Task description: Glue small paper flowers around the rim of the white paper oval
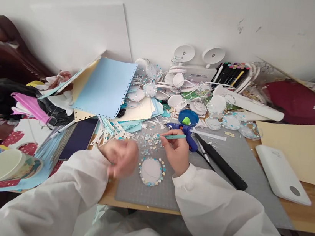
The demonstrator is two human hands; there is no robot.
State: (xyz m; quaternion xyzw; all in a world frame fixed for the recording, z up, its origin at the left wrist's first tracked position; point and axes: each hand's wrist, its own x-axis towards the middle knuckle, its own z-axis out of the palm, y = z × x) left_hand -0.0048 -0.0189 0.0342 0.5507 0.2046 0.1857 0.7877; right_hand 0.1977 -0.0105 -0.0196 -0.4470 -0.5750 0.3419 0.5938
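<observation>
My right hand (175, 151) is closed on teal tweezers (174, 136), whose tips point left at a scatter of small blue and cream paper pieces (151, 138). My left hand (121, 158) is blurred by motion, its fingers curled in to the left of the pieces; whatever it may hold is too small to make out. Between and below the hands, a round white disc (151, 171) edged with small blue, white and cream stars lies on the grey cutting mat (147, 198). Neither hand touches the disc.
A blue glue gun (191, 140) and a black stick-like tool (224, 163) lie right of my right hand. Farther right is a white device (283, 175). Decorated discs (217, 104) and blue paper (106, 86) fill the back. A paper cup (2, 167) stands left.
</observation>
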